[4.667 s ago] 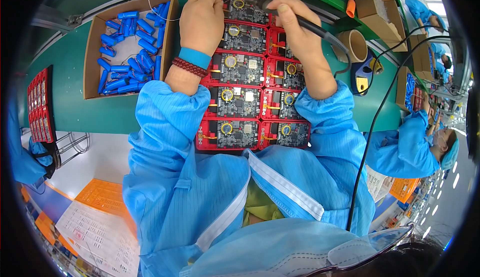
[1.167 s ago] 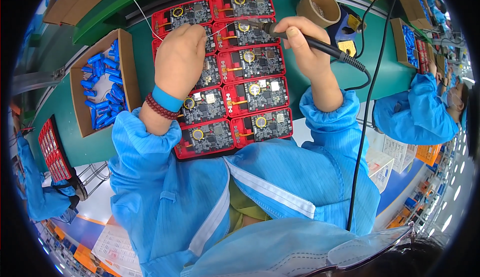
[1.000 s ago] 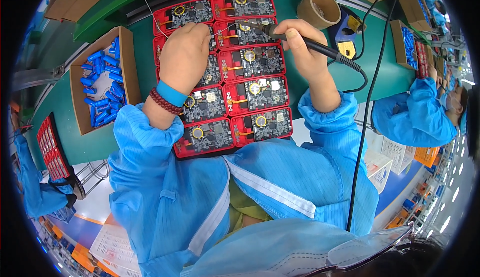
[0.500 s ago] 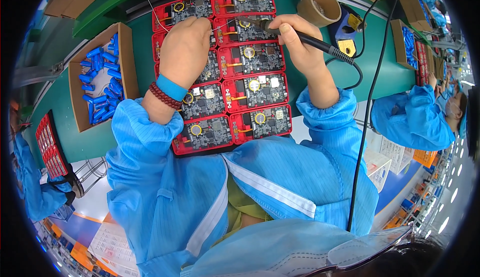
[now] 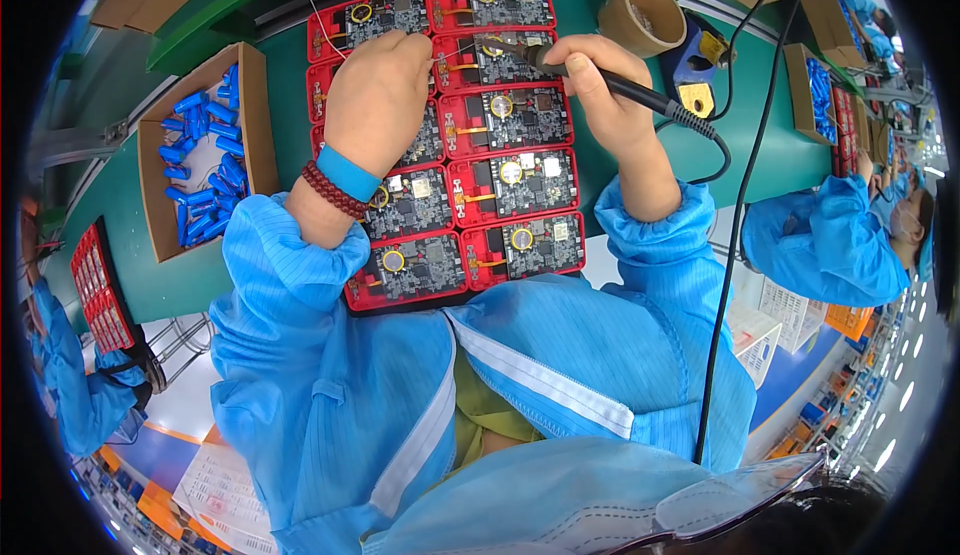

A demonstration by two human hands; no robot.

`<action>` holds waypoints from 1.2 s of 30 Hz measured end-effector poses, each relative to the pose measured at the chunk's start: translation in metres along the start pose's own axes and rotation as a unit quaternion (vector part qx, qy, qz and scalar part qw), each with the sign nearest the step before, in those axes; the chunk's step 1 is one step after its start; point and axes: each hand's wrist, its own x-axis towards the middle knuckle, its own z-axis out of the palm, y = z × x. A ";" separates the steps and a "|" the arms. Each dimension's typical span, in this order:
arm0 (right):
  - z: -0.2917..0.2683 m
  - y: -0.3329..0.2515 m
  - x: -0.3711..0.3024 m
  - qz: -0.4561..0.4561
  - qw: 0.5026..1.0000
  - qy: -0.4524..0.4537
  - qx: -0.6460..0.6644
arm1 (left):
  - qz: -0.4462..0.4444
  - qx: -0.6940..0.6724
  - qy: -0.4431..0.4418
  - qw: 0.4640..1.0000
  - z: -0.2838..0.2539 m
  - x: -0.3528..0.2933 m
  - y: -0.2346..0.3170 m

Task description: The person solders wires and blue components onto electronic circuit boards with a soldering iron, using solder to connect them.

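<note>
Red trays (image 5: pixel 574 217) lie in two columns, each carrying a dark circuit board (image 5: pixel 430 264) with a round yellow-ringed coin cell (image 5: pixel 522 239). My left hand (image 5: pixel 378 100) is over the left column, fingers pinched on thin solder wire (image 5: pixel 312 0). The wire's free end reaches right toward the second board from the back in the right column. In my right hand (image 5: pixel 606 85) is a soldering iron (image 5: pixel 648 97), its tip pointing left over that same board (image 5: pixel 520 73). Whether tip and wire touch is too small to tell. My left hand hides parts of several boards.
A cardboard box (image 5: pixel 262 145) of blue cylindrical cells (image 5: pixel 205 217) stands at left. Back right are a brown round pot (image 5: pixel 608 17) and a soldering iron stand (image 5: pixel 686 67) with yellow sponge. A black cable (image 5: pixel 748 170) hangs at right. Co-workers in blue sit either side.
My left hand has shifted slightly right, and my right hand with the soldering iron a little right and nearer. Both grips stay the same.
</note>
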 end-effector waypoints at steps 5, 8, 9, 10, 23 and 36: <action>-0.001 0.000 -0.001 0.005 1.000 -0.009 -0.002 | 0.005 0.016 -0.003 1.000 0.004 0.001 0.001; -0.003 -0.006 -0.002 0.007 1.000 0.002 -0.009 | 0.016 0.007 0.000 1.000 0.005 0.002 0.000; -0.005 -0.010 -0.002 0.006 1.000 0.012 -0.017 | 0.016 0.008 0.001 1.000 0.003 0.002 0.000; -0.007 -0.014 -0.002 0.005 1.000 0.012 -0.016 | 0.005 -0.005 0.006 1.000 0.000 0.000 0.003; -0.012 -0.035 -0.033 -0.020 0.999 -0.012 -0.033 | 0.030 -0.021 -0.001 0.999 -0.013 -0.030 0.023; -0.007 -0.028 -0.038 -0.039 0.997 -0.042 -0.042 | 0.020 -0.023 -0.015 0.999 -0.012 -0.033 0.026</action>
